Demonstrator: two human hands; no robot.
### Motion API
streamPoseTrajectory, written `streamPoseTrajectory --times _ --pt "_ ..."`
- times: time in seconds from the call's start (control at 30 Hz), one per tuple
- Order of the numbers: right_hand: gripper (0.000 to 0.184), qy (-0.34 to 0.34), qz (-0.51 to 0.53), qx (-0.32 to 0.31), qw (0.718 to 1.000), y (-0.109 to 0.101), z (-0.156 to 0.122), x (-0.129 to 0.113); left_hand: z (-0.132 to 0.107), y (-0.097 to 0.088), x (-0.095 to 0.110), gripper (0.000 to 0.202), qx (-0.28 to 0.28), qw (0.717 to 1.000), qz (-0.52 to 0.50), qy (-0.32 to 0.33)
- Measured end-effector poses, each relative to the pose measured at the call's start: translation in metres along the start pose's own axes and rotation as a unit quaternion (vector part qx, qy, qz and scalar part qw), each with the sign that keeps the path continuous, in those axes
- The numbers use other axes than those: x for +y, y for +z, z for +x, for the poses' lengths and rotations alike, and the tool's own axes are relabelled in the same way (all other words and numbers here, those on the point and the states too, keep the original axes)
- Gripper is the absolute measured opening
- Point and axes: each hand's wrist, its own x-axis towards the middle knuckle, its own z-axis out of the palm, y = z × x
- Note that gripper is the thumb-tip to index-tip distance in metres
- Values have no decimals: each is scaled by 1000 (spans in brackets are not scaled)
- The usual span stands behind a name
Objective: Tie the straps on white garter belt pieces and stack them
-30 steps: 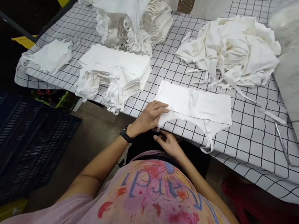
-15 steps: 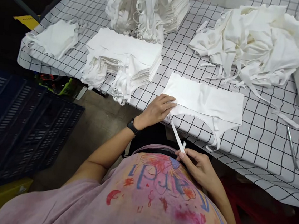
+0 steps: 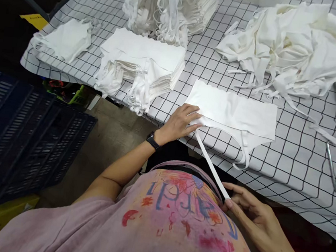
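A white camisole top (image 3: 233, 109) lies flat at the table's front edge, its straps toward me. My left hand (image 3: 183, 121) rests on its left end, thumb and fingers pressed on the cloth where one strap begins. From there the white strap (image 3: 212, 165) runs taut down to my right hand (image 3: 251, 216), which pinches its far end between thumb and fingers in front of my shirt. The other strap (image 3: 244, 159) hangs loose in a loop over the table edge.
On the checked tablecloth (image 3: 198, 58) are a neat stack of white tops (image 3: 146, 52), a taller stack (image 3: 199, 8) behind, a loose heap (image 3: 288, 50) at right and a small pile (image 3: 65, 39) at left. Blue crates (image 3: 27, 134) stand on the floor at left.
My right hand has moved down and to the right with the strap's end, so a longer length is drawn out straight. My left hand stays on the top.
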Motion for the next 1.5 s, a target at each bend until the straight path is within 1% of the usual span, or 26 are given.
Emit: streamPoseTrajectory --times 0.07,0.13,0.17,0.27,0.33,0.37,0.43,0.5,0.6,0.67,0.73,0.83,0.9,0.97,1.03,1.13,1.17,1.23,1.3,1.43,1.5 --pt "33 -17 18 20 999 -1 -2 -7 1 0 1 33 -6 1000 11 -6" --pt "19 -48 40 28 998 -1 -5 -17 1 -1 3 34 -12 1000 21 -11" --pt "15 -64 57 37 996 -1 -6 -22 2 -1 3 34 -15 999 26 -14" --pt "14 -96 137 97 981 2 -12 -35 3 -1 5 34 -28 999 38 -23" --pt "14 -96 194 138 967 6 -13 -40 3 -1 6 34 -33 998 44 -25" --pt "13 -93 217 146 961 8 -13 -40 4 -1 6 34 -34 998 47 -24" --pt "12 -85 249 144 954 11 -7 -42 4 -2 7 33 -35 998 57 -19" --pt "15 -79 262 141 951 15 6 -44 3 -3 8 31 -38 997 67 -15" --pt "14 -67 270 171 945 21 33 -53 2 -4 8 28 -38 997 65 -8" --pt "16 -59 281 202 936 24 53 -59 1 -6 10 25 -22 999 42 -6" --pt "22 -58 294 214 930 25 70 -63 0 -8 15 20 5 1000 -3 -7" --pt "27 -65 309 196 928 25 88 -64 1 -12 32 13 45 993 -111 -5" --pt "27 -69 313 183 929 25 93 -64 3 -15 47 11 52 978 -203 -2" --pt "25 -72 315 178 929 25 94 -63 5 -17 60 11 21 956 -293 -2" --pt "22 -78 320 181 927 25 94 -64 6 -19 70 13 -36 933 -358 -16" --pt "21 -102 317 204 921 26 97 -64 5 -18 77 20 -117 902 -411 -65" --pt "21 -112 310 215 919 25 98 -64 4 -18 77 19 -138 894 -418 -81" --pt "19 -122 303 234 916 24 103 -63 2 -18 77 11 -173 888 -415 -102" --pt "18 -110 318 239 911 23 108 -60 0 -19 73 15 -200 888 -401 -106" --pt "24 -70 367 202 905 21 119 -57 -2 -25 63 19 -245 884 -391 -79" --pt "27 -56 378 194 904 20 123 -58 -2 -29 58 19 -255 882 -392 -58"
